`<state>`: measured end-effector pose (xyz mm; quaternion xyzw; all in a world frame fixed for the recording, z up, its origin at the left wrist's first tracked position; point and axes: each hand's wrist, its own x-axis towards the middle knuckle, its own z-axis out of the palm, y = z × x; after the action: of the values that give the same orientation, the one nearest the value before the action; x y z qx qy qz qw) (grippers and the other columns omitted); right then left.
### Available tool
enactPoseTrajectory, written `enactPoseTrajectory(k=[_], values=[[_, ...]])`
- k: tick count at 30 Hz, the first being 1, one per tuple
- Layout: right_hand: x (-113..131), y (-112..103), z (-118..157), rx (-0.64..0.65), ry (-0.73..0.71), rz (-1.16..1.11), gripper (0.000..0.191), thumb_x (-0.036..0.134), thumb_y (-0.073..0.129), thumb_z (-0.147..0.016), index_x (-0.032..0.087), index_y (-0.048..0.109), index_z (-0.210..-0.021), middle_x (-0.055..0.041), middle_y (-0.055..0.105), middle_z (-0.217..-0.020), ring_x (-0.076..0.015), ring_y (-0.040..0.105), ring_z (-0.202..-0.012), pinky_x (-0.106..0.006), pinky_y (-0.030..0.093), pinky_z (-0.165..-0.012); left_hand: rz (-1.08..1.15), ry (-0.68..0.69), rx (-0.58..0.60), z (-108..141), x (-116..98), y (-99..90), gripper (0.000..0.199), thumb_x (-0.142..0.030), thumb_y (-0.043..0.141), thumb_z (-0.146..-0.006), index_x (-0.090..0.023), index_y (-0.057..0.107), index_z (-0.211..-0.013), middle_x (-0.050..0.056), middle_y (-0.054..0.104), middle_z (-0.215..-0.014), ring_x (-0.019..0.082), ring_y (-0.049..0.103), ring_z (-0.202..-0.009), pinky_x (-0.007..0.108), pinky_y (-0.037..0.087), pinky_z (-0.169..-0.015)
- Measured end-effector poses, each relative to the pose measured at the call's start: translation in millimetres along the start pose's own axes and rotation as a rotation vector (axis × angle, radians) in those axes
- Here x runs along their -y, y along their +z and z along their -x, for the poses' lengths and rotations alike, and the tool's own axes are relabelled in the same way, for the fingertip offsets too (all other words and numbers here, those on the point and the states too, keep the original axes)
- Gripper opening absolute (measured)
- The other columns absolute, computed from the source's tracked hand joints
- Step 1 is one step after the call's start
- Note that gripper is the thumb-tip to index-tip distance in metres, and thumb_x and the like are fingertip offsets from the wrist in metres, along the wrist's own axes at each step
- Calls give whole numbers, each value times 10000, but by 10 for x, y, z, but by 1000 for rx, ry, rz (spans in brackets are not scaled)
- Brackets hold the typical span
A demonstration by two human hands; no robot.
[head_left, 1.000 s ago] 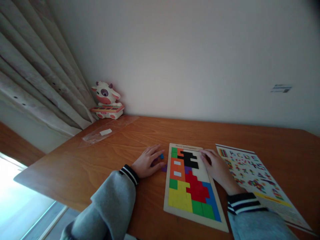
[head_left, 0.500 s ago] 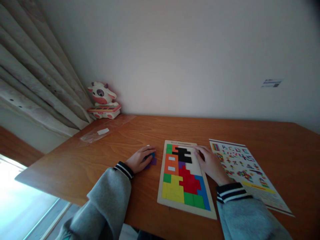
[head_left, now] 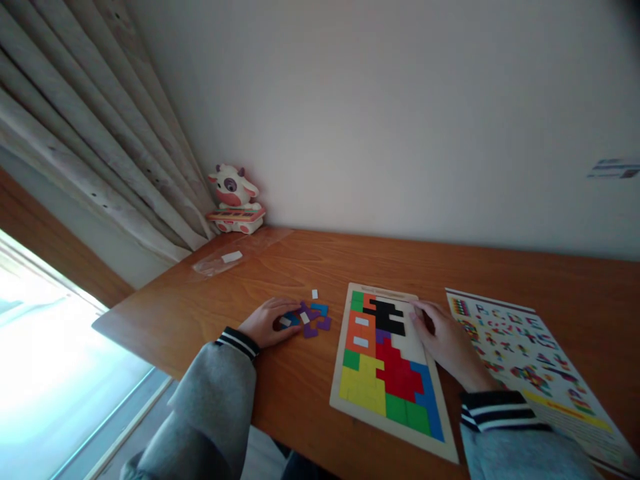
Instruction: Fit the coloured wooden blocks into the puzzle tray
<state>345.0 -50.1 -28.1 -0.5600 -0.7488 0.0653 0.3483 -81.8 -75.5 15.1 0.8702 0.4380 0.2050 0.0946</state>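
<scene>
My left hand (head_left: 270, 323) lies on the table with its fingers and thumb curled round a blue puzzle piece (head_left: 291, 319). Purple puzzle pieces (head_left: 311, 331), some with white stickers, lie beside its fingertips. To the right is a flat wooden puzzle board (head_left: 395, 437) with green, orange, black, red, yellow and blue pieces fitted in it, and a pale area at its upper right. My right hand (head_left: 443, 340) has its finger and thumb bent at the board's upper right rim. Whether a small piece sits under those fingertips is hidden.
A printed pattern sheet (head_left: 523, 347) lies right of the board, partly under my right forearm. A toy cow with a keyboard (head_left: 235, 200) stands at the back left, near a clear plastic bag (head_left: 215, 265). A small white square (head_left: 315, 293) lies behind the loose pieces.
The view has swung left. My left hand has drawn back to the left of the loose pieces, so more of them show. My right hand stays at the board's upper right rim.
</scene>
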Motion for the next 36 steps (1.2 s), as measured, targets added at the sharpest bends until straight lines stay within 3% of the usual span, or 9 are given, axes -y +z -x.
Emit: enactPoseTrajectory(k=[5, 8, 15, 19, 26, 31, 36], values=[[-11, 15, 1, -4, -9, -9, 394, 424, 434, -967, 169, 637, -1189, -146, 683, -1192, -296, 641, -1111, -475, 498, -984, -33, -18, -52, 28, -37, -24, 539, -513, 686, -865, -215, 604, -1306, 101, 656, -1302, 254, 621, -1179, 412, 512, -1025], [-20, 30, 1, -15, -26, 1, 388, 420, 430, -970, 172, 634, -1187, -146, 685, -1191, -294, 647, -1102, -470, 504, -975, -73, 39, -75, 27, -81, -11, 577, -531, 731, -819, -203, 619, -1281, 113, 676, -1262, 267, 642, -1125, 436, 524, -989], [-1, 26, -1, -30, -28, 21, 380, 395, 432, -971, 155, 639, -1182, -154, 687, -1176, -299, 647, -1094, -471, 510, -966, -109, 265, -99, -49, -222, 145, 287, -361, 637, -941, -239, 693, -1195, 63, 737, -1173, 234, 650, -1101, 408, 534, -954], [22, 17, 0, -34, -31, 15, 382, 391, 433, -973, 153, 639, -1189, -154, 688, -1180, -296, 647, -1096, -471, 507, -974, -109, 263, -131, -51, -224, 146, 225, -328, 613, -964, -235, 724, -1136, 38, 776, -1044, 210, 688, -985, 366, 557, -874], [70, -19, -18, -47, -103, 25, 344, 385, 453, -974, 198, 682, -1149, -116, 712, -1160, -283, 662, -1070, -471, 510, -955, -59, 261, -141, -32, -255, 151, 210, -313, 591, -978, -242, 733, -1117, 20, 779, -1032, 185, 710, -965, 323, 562, -892], [172, -26, -21, 51, -259, -19, 349, 307, 423, -994, 226, 639, -1256, -77, 688, -1260, -256, 614, -1184, -471, 467, -1029, -27, 241, -131, -20, -276, 155, 214, -300, 570, -989, -245, 728, -1123, 21, 774, -1039, 178, 710, -985, 317, 564, -909], [211, 22, -12, 104, -288, -3, 374, 279, 407, -996, 262, 594, -1319, -58, 675, -1300, -255, 610, -1206, -490, 461, -1022, 8, 217, -125, -31, -298, 152, 227, -308, 600, -969, -242, 705, -1158, 39, 762, -1084, 188, 704, -1011, 339, 563, -927]])
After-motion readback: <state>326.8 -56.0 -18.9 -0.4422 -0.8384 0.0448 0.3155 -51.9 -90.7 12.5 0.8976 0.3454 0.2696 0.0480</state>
